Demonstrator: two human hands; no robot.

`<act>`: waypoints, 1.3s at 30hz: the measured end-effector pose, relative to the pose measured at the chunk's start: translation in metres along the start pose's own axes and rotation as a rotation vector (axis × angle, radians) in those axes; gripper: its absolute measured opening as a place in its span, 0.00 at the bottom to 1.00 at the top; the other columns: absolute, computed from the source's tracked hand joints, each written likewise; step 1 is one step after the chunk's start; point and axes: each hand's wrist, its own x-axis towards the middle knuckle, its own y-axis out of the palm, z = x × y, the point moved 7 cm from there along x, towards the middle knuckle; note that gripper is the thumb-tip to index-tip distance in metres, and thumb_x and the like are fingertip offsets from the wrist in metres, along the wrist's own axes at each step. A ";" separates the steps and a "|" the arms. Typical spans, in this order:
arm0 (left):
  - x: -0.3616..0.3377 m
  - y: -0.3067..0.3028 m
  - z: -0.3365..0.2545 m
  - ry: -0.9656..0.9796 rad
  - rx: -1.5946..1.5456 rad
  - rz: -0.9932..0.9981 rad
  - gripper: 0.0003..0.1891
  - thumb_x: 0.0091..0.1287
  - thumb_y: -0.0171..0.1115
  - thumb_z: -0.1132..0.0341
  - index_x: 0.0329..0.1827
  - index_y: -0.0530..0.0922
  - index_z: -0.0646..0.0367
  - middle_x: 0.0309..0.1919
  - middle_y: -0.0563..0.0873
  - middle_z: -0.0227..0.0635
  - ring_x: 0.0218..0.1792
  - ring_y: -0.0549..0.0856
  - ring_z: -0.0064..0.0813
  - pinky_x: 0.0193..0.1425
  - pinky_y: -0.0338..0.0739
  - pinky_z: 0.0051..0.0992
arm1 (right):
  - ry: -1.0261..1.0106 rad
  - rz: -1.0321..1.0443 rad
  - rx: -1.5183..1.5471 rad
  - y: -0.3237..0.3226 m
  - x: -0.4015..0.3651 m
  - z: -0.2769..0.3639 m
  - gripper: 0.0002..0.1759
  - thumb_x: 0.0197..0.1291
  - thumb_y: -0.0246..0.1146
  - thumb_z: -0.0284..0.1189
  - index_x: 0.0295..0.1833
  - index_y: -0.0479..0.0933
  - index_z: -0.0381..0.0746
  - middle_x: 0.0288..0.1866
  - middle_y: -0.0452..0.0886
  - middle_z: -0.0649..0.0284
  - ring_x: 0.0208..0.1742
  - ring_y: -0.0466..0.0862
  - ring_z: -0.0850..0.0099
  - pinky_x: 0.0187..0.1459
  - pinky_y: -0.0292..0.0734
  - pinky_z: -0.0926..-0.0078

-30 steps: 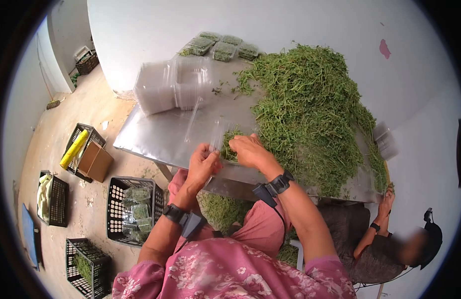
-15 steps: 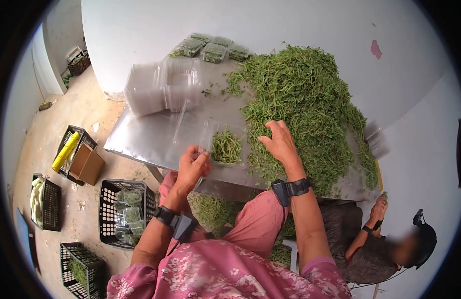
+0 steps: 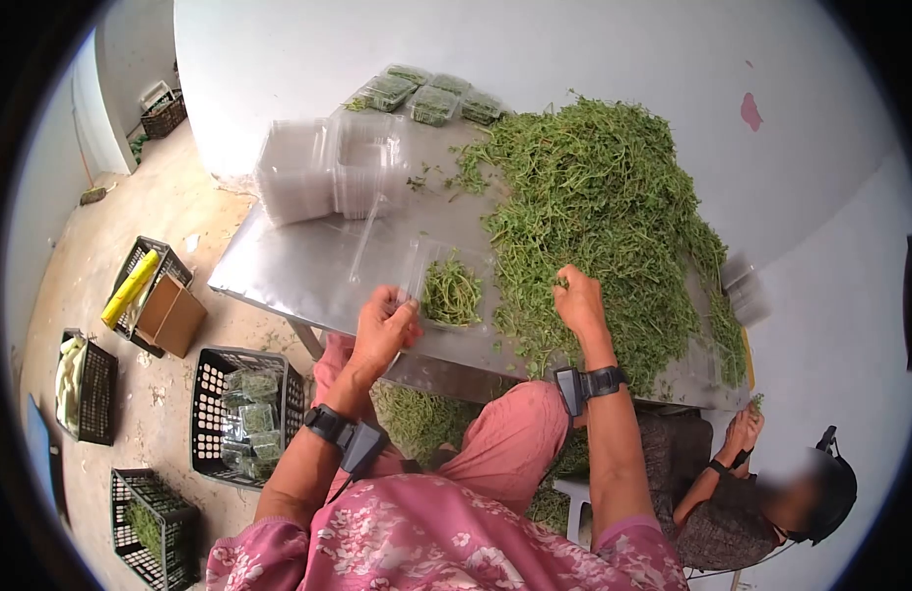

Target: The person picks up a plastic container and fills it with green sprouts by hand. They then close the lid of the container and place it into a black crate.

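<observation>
My left hand [image 3: 388, 325] pinches the left edge of an open clear plastic clamshell box [image 3: 488, 281]. Inside that box lies a small bunch of green stems [image 3: 451, 292]. My right hand [image 3: 580, 303] is over the front of a big heap of leafy green stems [image 3: 604, 187], its fingers curled together against the greens. Whatever is between those fingers is too small to make out. Part of the box's lid, folded to the left, is hard to see against the metal table [image 3: 279, 271].
Stacked empty clear boxes [image 3: 328, 167] stand at the table's back left, with several filled boxes [image 3: 431, 103] behind. Black crates [image 3: 208, 414] line the floor at left, one holding packed boxes. A co-worker [image 3: 761, 492] sits at right, holding a sprig.
My right hand has moved right and down over the heap, and its spread fingers have closed. My left hand stays at the box's edge. The view has shifted slightly.
</observation>
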 end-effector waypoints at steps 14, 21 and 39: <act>0.002 0.000 0.000 0.006 0.046 -0.009 0.11 0.70 0.60 0.66 0.46 0.72 0.65 0.25 0.81 0.33 0.23 0.83 0.22 0.22 0.74 0.21 | 0.064 -0.065 0.288 -0.044 0.006 0.006 0.16 0.60 0.67 0.28 0.51 0.79 0.31 0.21 0.78 0.63 0.20 0.75 0.77 0.24 0.70 0.72; 0.002 -0.002 0.003 -0.006 0.039 -0.009 0.10 0.70 0.60 0.66 0.46 0.72 0.64 0.25 0.81 0.32 0.23 0.83 0.23 0.22 0.74 0.21 | 0.051 0.010 0.803 -0.041 0.006 0.075 0.18 0.63 0.65 0.28 0.53 0.75 0.26 0.21 0.78 0.65 0.18 0.75 0.82 0.20 0.67 0.79; -0.001 0.002 -0.002 -0.009 0.000 0.004 0.09 0.71 0.60 0.67 0.45 0.72 0.62 0.25 0.81 0.33 0.22 0.81 0.21 0.23 0.73 0.20 | -0.270 0.216 0.360 0.035 -0.016 0.142 0.24 0.56 0.70 0.32 0.57 0.75 0.35 0.50 0.82 0.48 0.42 0.85 0.60 0.46 0.80 0.63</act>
